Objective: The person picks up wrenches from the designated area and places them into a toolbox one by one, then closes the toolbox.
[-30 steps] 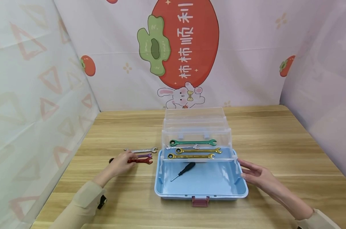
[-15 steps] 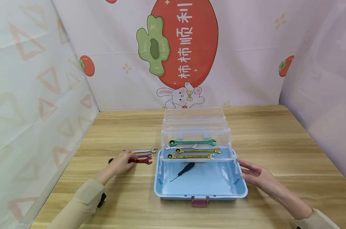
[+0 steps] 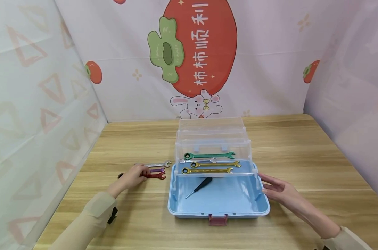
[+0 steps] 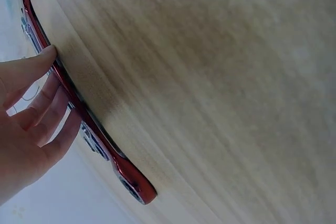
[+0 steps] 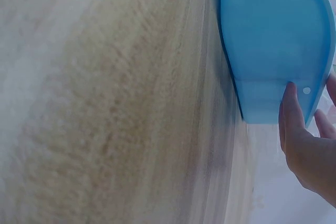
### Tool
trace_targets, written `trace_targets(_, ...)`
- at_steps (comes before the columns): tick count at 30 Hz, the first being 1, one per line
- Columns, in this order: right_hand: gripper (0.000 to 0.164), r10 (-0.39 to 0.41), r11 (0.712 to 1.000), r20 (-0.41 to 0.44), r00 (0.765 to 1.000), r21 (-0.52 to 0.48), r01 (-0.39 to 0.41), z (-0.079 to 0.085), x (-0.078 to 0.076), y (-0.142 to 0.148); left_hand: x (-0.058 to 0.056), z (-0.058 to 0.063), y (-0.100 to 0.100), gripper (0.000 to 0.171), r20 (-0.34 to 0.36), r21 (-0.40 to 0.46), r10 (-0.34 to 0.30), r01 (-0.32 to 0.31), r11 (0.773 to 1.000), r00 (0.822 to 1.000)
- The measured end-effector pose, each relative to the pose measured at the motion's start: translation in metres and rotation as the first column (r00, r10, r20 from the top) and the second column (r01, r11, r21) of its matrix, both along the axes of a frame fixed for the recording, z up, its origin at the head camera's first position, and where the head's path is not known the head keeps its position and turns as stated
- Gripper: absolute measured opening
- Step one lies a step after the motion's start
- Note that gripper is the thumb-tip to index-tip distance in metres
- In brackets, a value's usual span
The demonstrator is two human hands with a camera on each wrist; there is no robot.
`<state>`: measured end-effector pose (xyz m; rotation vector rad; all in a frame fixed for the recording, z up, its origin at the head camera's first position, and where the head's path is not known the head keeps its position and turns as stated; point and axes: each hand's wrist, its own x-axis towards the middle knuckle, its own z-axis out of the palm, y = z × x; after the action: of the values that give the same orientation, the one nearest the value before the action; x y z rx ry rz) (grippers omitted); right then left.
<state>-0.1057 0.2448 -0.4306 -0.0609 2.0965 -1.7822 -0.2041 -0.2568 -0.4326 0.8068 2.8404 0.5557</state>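
My left hand (image 3: 134, 176) is at the wrenches left of the box. In the left wrist view its thumb and fingers pinch the middle of a red ratchet wrench (image 4: 71, 90), which lies close over the table. Behind it are a purple wrench (image 3: 157, 170) and a silver wrench (image 3: 156, 165), partly hidden by the hand. My right hand (image 3: 282, 192) touches the right side of the blue toolbox (image 3: 220, 215) with fairly straight fingers. The right wrist view has a fingertip against the blue wall (image 5: 273, 51) and other fingers near the rim.
The toolbox's clear lid (image 3: 212, 125) stands raised. Its clear tray (image 3: 245, 151) bears a green wrench (image 3: 209, 156), a small silver wrench (image 3: 201, 160) and two gold wrenches (image 3: 217, 164). A black-handled screwdriver (image 3: 203, 183) lies in the box bottom. A printed cloth (image 3: 270, 86) hangs behind the table.
The whole head view has shifted slightly. Both hands, the red wrench and the toolbox keep the same places relative to each other.
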Motion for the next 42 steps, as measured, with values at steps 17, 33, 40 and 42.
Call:
trace_targets(17, 0.062, 0.022, 1.0, -0.03, 0.999, -0.018, -0.023, -0.0033, 0.0005, 0.0008, -0.0057, -0.0024, -0.0029, 0.018, 0.042, 0.026, 0.037, -0.038, 0.999, 0.998)
trace_targets(33, 0.061, 0.022, 1.0, -0.038, 0.999, -0.015, -0.022, -0.003, -0.0006, 0.0007, -0.0028, -0.0029, -0.0061, 0.02, 0.007, 0.078, 0.004, -0.005, 0.997, 1.0)
trace_targets(40, 0.058, 0.032, 0.998, -0.064, 0.997, -0.049, -0.036, -0.0049, -0.0005, 0.0011, -0.0033, 0.0001, -0.0074, 0.018, 0.076, 0.124, 0.017, -0.026, 0.992, 0.997)
trace_targets(42, 0.059, 0.036, 0.998, -0.066, 0.997, -0.048, -0.039, -0.0052, -0.0006, 0.0016, -0.0035, 0.0022, -0.0069, 0.017, 0.09, 0.142, 0.018, -0.03, 0.989, 0.996)
